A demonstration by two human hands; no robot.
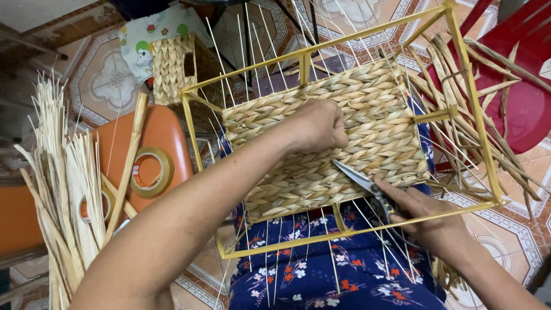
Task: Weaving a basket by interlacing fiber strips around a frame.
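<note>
**Scissors at the edge of a woven panel on a yellow frame**

At the far left a bundle of pale reeds [54,189] stands upright, fanning out at the top. Just beside it sits an orange stool [158,135] with a roll of tape [151,171] lying flat on its seat; a second roll [92,208] lies lower, partly hidden behind the reeds. A long pale stick [127,158] leans across the stool. Behind the stool, a small piece of braided work [170,68] rests upright near a cloth with cartoon prints [150,35].

In the middle, a yellow frame [485,146] rests over the person's lap, which is covered by a dark blue flowered fabric [321,275]. A woven panel [338,143] of braided straw fills the upper part of the frame, with thin pale strands [270,270] running through it and out past both long edges.

The left hand [318,126] lies on top of the panel, fingers curled together and pressed down on the braids. Lower right, the right hand [433,221] grips a pair of scissors [359,178] by the handles; the blades lie against the lower edge of the panel, tips pointing toward the left hand. Whether the blades are parted cannot be told.

To the right, loose straw strips [459,86] hang over the frame's side, in front of a red plastic chair [525,97].
</note>
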